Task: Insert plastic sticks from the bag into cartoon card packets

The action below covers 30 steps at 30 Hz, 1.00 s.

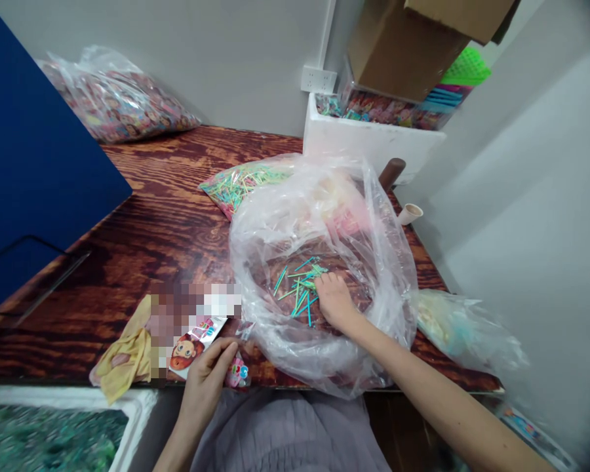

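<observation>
My R hand is down inside the big clear bag, which sits open on the wood-grain table w/ its crumpled rim ringed around my wrist. Fingers bunched at the loose sticks, green + blue, strewn in the bag's near part; tips hidden, so can't tell if I've got any pinched or am just touching. Pinkish + yellowish stuff shows thru the film at the bag's far side, too hazy to ID. My L hand is at the near table edge, L of the bag, thumb + index pinching a small clear packet w/ pink print, partly hidden by my fingers. Just beside that hand: a printed card w/ a red-haired cartoon figure, lying flat-ish, part of the area next to it pixelated. Further L, a yellow cloth hangs slightly over the edge. Below it, a white foam box w/ green contents, blurred. Behind the big bag, a bag of sticks, mixed colors. R side: another clear bag near the table edge, a paper cup tilted, a brown cylinder leaning. Back R: white bin w/ printed packs, cardboard box above. Back L: bulging bag of printed packets against the wall.
</observation>
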### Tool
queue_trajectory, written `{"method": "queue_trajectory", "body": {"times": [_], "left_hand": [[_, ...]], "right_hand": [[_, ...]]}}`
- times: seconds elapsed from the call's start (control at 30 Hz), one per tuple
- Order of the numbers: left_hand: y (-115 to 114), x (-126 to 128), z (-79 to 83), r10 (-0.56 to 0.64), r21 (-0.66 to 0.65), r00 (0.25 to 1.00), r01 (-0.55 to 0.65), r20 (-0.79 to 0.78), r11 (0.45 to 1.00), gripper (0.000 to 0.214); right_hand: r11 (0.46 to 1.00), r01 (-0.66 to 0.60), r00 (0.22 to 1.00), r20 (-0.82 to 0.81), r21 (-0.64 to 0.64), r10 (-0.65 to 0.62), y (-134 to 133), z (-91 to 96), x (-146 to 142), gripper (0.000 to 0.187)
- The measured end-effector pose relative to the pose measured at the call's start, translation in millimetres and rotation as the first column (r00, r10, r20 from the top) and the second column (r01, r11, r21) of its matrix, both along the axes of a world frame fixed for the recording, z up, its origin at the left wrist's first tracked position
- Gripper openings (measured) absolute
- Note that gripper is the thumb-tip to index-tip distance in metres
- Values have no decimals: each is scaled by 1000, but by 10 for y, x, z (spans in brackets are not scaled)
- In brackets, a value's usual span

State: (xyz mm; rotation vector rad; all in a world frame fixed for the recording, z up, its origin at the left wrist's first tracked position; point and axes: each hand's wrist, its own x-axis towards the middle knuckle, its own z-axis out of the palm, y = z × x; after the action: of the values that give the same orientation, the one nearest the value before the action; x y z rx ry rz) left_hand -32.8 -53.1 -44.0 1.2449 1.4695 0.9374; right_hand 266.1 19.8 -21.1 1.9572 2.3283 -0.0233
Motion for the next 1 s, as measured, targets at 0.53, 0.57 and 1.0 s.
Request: {"method": "queue_trajectory", "body": {"times": [0.53, 0.57, 1.0], "left_hand": [[-42, -22, 21, 32, 9, 999, -33, 22, 999, 37], [-50, -32, 16, 31, 12, 999, -32, 19, 999, 36], [-57, -46, 36, 8, 14, 1000, -8, 20, 1000, 34]], "right_hand": [[915, 74, 445, -808, -396, -385, 93, 65, -125, 15], [908, 72, 463, -792, -413, -397, 67, 46, -153, 15], [972, -197, 980, -3, -130, 199, -198, 110, -77, 32]]}}
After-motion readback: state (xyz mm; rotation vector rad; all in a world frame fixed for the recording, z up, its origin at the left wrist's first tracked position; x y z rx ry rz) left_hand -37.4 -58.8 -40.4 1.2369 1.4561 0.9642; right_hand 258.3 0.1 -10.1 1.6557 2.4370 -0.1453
